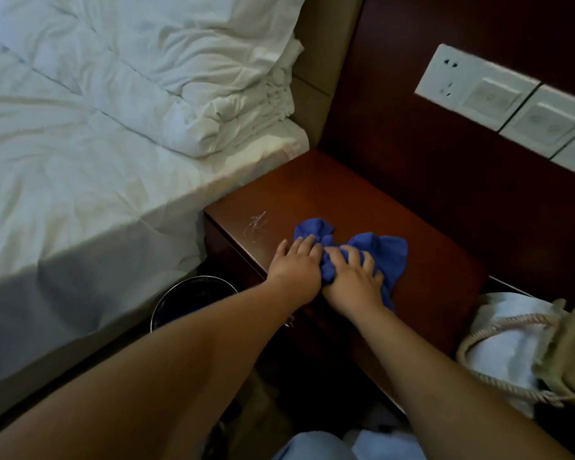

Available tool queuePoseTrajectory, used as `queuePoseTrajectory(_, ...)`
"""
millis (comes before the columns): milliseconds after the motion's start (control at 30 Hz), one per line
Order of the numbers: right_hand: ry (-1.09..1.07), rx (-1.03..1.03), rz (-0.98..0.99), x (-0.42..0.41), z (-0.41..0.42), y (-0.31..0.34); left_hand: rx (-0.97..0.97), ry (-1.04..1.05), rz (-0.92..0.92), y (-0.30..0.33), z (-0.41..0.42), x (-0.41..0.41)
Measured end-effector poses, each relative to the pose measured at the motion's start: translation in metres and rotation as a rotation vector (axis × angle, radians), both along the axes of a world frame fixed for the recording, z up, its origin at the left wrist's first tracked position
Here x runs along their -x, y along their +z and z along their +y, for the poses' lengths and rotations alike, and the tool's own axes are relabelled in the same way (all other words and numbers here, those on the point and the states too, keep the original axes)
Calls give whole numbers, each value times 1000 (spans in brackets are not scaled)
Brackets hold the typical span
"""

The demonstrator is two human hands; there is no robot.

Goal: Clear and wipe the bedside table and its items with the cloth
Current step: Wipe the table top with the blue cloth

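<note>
A crumpled blue cloth (384, 252) lies on the dark red wooden bedside table (362, 200), near its front edge. My right hand (352, 278) lies on top of the cloth with its fingers curled into the fabric. Beside it, my left hand (294, 263) presses flat on the cloth's left part, fingers straight, fingertips touching the fabric. Pale scratch marks (255, 225) show on the tabletop left of the cloth. No other items stand on the tabletop.
A bed with white sheets (80, 167) and a rumpled duvet (193, 94) borders the table on the left. A round bin (193, 298) stands on the floor by the table's corner. A white socket panel (505, 101) is on the wall behind. A rope-handled bag (525, 353) sits at the right.
</note>
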State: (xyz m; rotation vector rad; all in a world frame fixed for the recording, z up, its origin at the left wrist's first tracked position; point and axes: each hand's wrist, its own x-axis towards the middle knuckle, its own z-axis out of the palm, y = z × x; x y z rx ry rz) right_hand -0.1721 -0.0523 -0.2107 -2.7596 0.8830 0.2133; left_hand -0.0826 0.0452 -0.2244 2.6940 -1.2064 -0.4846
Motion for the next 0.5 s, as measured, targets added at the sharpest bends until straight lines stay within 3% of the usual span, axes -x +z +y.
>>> queuePoseTrajectory(300,50,42,-95,-150,7,-15,18,119,-53,0,11,-139)
queuePoseTrajectory(500,118,44,-113,-182,39,-19,-4,165,-54,-8,44,-171)
